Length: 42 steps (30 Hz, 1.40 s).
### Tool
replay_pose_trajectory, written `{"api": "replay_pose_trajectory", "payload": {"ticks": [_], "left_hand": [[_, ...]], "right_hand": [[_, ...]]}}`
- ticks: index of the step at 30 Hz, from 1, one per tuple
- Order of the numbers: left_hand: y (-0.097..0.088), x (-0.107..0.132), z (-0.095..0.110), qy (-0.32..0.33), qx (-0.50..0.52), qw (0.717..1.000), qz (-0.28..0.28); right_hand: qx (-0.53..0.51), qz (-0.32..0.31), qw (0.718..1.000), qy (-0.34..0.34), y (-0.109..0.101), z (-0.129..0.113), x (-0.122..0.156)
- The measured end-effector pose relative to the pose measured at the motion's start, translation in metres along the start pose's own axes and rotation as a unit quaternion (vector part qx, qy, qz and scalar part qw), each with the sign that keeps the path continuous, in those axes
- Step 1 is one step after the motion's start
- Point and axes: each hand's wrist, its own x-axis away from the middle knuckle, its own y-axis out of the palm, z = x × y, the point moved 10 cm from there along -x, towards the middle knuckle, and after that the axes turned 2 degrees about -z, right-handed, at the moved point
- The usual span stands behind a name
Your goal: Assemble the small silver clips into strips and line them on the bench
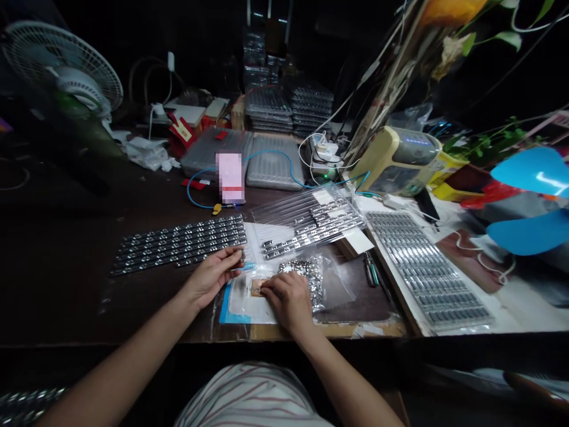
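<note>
Nearly vert. metal pc (242, 255) (L hand (211, 276))

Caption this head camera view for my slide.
Left hand pinches a metal part; right hand rests beside a bag of parts.

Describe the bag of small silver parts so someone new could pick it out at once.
On the dark workbench, find the person's right hand. Just past its knuckles lies a clear plastic bag of loose silver parts, unlike the neat silver strips in rows beside it.

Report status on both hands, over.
Left hand pinching small metal part. Right hand fingers on tan pad, beside bag of metal parts. Metal strips just past left hand.
</note>
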Motion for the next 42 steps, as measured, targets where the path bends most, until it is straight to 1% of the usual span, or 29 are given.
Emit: {"api": "replay_pose_trajectory", "payload": {"ticks": [3,4,5,6,7,8,9,10,11,12,14,15,16,18,20,22,24,25,26,27,29,31,33,35,37,39,40,41,42], "left_hand": [[-0.011,-0.003,0.004,0.02,-0.046,0.999,0.02],[-0.016,-0.005,0.01,0.042,-0.075,0.996,0.024],[-0.022,-0.006,0.021,0.079,-0.112,0.99,0.034],[-0.03,-0.007,0.035,0.13,-0.156,0.978,0.052],[-0.039,-0.005,0.052,0.191,-0.21,0.956,0.08],[-0.046,-0.001,0.069,0.251,-0.271,0.923,0.111],[-0.05,0.004,0.083,0.301,-0.336,0.882,0.136],[-0.05,0.007,0.091,0.335,-0.401,0.841,0.144],[-0.046,0.008,0.093,0.353,-0.462,0.802,0.134],[-0.039,0.007,0.09,0.36,-0.515,0.77,0.109],[-0.025,0.003,0.077,0.365,-0.582,0.724,0.057],[-0.02,0.002,0.071,0.369,-0.6,0.708,0.046],[-0.018,0.001,0.067,0.375,-0.614,0.693,0.047],[-0.018,0.001,0.064,0.382,-0.636,0.667,0.068],[-0.025,0.003,0.066,0.379,-0.657,0.645,0.091],[-0.036,0.008,0.069,0.372,-0.673,0.63,0.108],[-0.043,0.014,0.074,0.367,-0.68,0.623,0.119],[-0.042,0.016,0.076,0.366,-0.682,0.621,0.121],[-0.038,0.016,0.077,0.364,-0.684,0.622,0.118],[-0.03,0.015,0.077,0.362,-0.685,0.624,0.108],[-0.001,0.005,0.073,0.357,-0.685,0.631,0.07],[0.037,-0.011,0.066,0.357,-0.684,0.636,0.023],[0.07,-0.027,0.06,0.352,-0.683,0.64,-0.004],[0.091,-0.042,0.056,0.338,-0.681,0.649,-0.011],[0.097,-0.05,0.054,0.325,-0.68,0.657,-0.008],[0.091,-0.049,0.056,0.316,-0.674,0.668,0.0],[0.085,-0.046,0.058,0.312,-0.663,0.68,0.001],[0.076,-0.041,0.059,0.304,-0.642,0.704,-0.001],[0.066,-0.036,0.059,0.29,-0.61,0.738,-0.01]], "right_hand": [[0.005,0.0,1.0,-0.008,0.004,-0.002,0.0],[0.007,0.0,1.0,-0.011,0.005,-0.002,0.0],[0.01,0.0,1.0,-0.014,0.005,-0.003,0.0],[0.015,0.0,1.0,-0.017,0.005,-0.004,0.001],[0.021,0.003,1.0,-0.019,0.003,-0.005,0.001],[0.03,0.009,0.999,-0.019,0.0,-0.005,0.001],[0.041,0.019,0.999,-0.018,-0.005,-0.004,0.002],[0.057,0.029,0.998,-0.015,-0.011,-0.002,0.002],[0.075,0.038,0.996,-0.009,-0.017,0.001,0.002],[0.096,0.043,0.994,-0.002,-0.022,0.005,0.003],[0.137,0.037,0.99,0.009,-0.027,0.014,0.004],[0.152,0.029,0.988,0.013,-0.028,0.019,0.005],[0.16,0.023,0.987,0.014,-0.028,0.023,0.006],[0.158,0.016,0.987,0.012,-0.025,0.028,0.007],[0.142,0.018,0.99,0.011,-0.022,0.031,0.008],[0.125,0.026,0.992,0.013,-0.02,0.032,0.009],[0.11,0.034,0.993,0.013,-0.02,0.032,0.009],[0.103,0.038,0.994,0.012,-0.021,0.032,0.009],[0.098,0.042,0.994,0.011,-0.022,0.032,0.009],[0.093,0.047,0.994,0.011,-0.022,0.032,0.009],[0.09,0.052,0.994,0.016,-0.024,0.033,0.01],[0.086,0.054,0.995,0.022,-0.024,0.035,0.011],[0.075,0.057,0.995,0.028,-0.024,0.037,0.012],[0.06,0.064,0.996,0.034,-0.025,0.04,0.014],[0.05,0.069,0.995,0.043,-0.026,0.043,0.015],[0.045,0.069,0.995,0.049,-0.026,0.045,0.015],[0.043,0.069,0.995,0.049,-0.026,0.045,0.015],[0.042,0.072,0.995,0.049,-0.027,0.045,0.015],[0.043,0.074,0.995,0.047,-0.029,0.043,0.015]]}}
